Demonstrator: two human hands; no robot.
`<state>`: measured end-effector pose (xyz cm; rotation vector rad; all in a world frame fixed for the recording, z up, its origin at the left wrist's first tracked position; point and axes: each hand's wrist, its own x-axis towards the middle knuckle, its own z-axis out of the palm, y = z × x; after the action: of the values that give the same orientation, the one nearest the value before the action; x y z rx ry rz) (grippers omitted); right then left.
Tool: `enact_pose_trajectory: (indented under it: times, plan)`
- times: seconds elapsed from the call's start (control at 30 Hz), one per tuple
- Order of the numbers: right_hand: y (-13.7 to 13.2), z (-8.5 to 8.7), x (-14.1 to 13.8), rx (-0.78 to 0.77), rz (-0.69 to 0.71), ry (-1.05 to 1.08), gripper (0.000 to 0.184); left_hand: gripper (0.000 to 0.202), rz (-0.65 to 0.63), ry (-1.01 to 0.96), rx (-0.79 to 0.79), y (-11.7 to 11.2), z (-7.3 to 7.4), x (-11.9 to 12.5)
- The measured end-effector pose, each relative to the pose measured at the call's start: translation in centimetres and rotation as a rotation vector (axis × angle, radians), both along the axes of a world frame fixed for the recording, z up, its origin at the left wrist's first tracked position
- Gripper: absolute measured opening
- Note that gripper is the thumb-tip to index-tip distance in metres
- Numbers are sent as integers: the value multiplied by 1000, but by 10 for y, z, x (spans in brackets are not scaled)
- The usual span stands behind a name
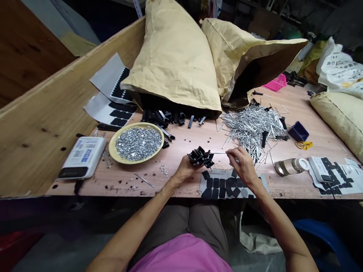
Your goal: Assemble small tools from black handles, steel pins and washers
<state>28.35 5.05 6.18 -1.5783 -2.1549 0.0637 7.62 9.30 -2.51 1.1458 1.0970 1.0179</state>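
A small cluster of black plastic parts (200,156) is gripped in my left hand (184,169), above the front of the table. My right hand (241,162) pinches a thin silver metal pin (219,153), which points left, its far end meeting the black parts. Whether the pin's tip is inside a part, I cannot tell. Beneath my hands lies a pale sheet with black stickers (216,184). A heap of loose metal pins (252,122) spreads behind my right hand, with a few black parts among them.
To the left stands a yellow bowl (111,154) full of small shiny metal pieces, beside a white boxy device (85,155). Large paper sacks (176,56) rise at the back, black parts at one's mouth. Rightward are a glass jar (283,167) and a dark blue tray (298,131).
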Motion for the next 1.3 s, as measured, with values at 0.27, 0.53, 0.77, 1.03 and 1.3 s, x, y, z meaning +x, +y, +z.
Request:
enact_pose_trajectory:
  times: [0.27,0.53,0.77,1.03,1.3]
  plan:
    - [10,30,-12,-104,185,-158,25,29,-114,-2,-55,-6,17,11]
    - [66,-25,17,-237,-25,-431,30,44,-83,-219,-243,-13,30,12]
    - [83,-51,7,-238,107,-629,29,50,-78,-105,-211,-9,22,11]
    - [74,-34,15,-284,114,-596,29,48,-40,-115,-211,-5,18,7]
    - [40,-45,18,-274,237,-841,32,48,1,-120,-198,0,10,2]
